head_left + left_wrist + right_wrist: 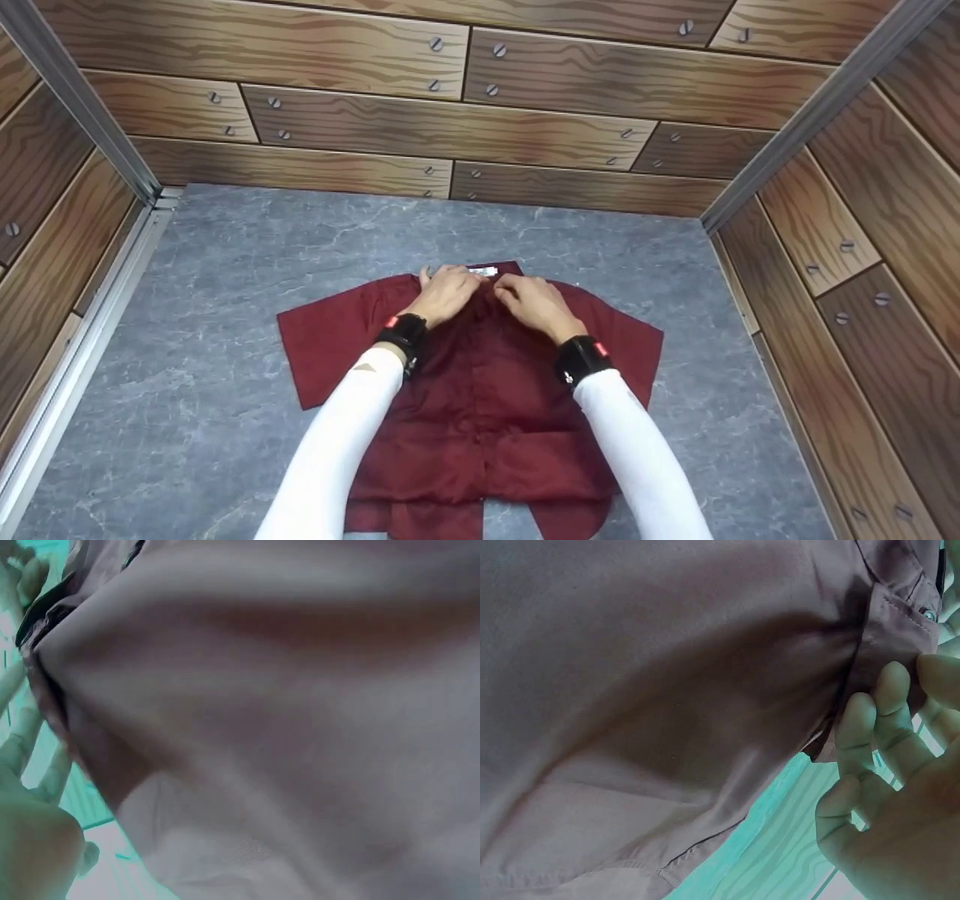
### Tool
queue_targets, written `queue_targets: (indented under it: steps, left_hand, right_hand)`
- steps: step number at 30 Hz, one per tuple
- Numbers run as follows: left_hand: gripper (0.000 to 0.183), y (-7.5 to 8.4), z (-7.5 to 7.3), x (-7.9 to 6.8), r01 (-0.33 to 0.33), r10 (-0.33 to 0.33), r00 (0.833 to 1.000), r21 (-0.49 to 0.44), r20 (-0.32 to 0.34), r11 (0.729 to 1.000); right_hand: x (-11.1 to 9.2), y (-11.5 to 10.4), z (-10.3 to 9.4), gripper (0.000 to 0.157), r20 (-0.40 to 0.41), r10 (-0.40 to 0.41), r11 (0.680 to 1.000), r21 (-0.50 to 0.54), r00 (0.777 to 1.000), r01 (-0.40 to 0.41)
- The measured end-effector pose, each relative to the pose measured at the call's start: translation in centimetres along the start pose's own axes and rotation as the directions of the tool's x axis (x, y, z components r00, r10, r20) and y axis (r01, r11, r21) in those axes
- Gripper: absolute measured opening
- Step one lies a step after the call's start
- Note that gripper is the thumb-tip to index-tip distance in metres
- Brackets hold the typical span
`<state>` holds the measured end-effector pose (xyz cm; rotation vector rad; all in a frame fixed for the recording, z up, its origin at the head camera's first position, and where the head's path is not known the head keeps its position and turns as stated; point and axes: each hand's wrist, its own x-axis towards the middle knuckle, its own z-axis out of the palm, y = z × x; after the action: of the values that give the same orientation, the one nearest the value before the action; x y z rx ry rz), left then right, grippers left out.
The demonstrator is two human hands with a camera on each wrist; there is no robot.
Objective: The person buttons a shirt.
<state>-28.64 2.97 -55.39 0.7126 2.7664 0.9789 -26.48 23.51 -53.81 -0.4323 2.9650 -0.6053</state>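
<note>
A dark red short-sleeved shirt lies front up, sleeves spread, its lower part folded or rumpled toward me. At the neck, my left hand grips the collar beside a white label. My right hand pinches the other side of the collar close by. In the right wrist view a small button shows on the collar, near the fingers holding the cloth. The left wrist view has the left fingers at the collar's edge; their tips are partly hidden by fabric.
The shirt rests on a grey marbled surface. Wood-patterned panels with printed screws stand behind and on both sides. Metal rails run along the left edge and up the corners.
</note>
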Motion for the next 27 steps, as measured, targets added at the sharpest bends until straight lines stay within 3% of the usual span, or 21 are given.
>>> queue_targets:
  steps: [6, 9, 14, 19, 24, 27]
  left_hand:
    - [0.035, -0.3, -0.9, 0.0, -0.064, 0.057, 0.995, 0.095, 0.076, 0.993]
    - [0.023, -0.5, -1.0, 0.0, -0.086, 0.075, 0.995, 0.168, 0.07, 0.982]
    - [0.011, -0.5, -0.3, 0.1, -0.076, 0.09, 0.995, 0.24, -0.048, 0.968]
    - [0.007, -0.5, 1.2, 0.3, -0.05, 0.11, 0.977, 0.306, -0.184, 0.951]
    - [0.008, -0.7, 2.3, 0.3, -0.01, 0.1, 0.96, 0.327, -0.26, 0.945]
    - [0.02, -1.0, 2.6, 0.0, -0.004, 0.086, 0.959, 0.293, -0.269, 0.956]
  right_hand:
    - [0.1, -0.3, 0.0, 0.023, 0.014, 0.014, 1.0, 0.01, 1.0, -0.014]
    - [0.1, -0.3, 0.1, 0.024, 0.02, 0.035, 0.999, 0.014, 0.999, -0.035]
    - [0.1, -0.3, 0.5, 0.025, 0.023, 0.105, 0.994, 0.035, 0.994, -0.106]
    - [0.4, -0.3, 1.1, 0.023, 0.008, 0.197, 0.979, 0.05, 0.98, -0.197]
    - [0.7, -0.4, 1.9, 0.019, -0.037, 0.247, 0.967, 0.069, 0.968, -0.244]
    - [0.6, -0.3, 2.4, 0.016, -0.074, 0.249, 0.965, 0.103, 0.966, -0.241]
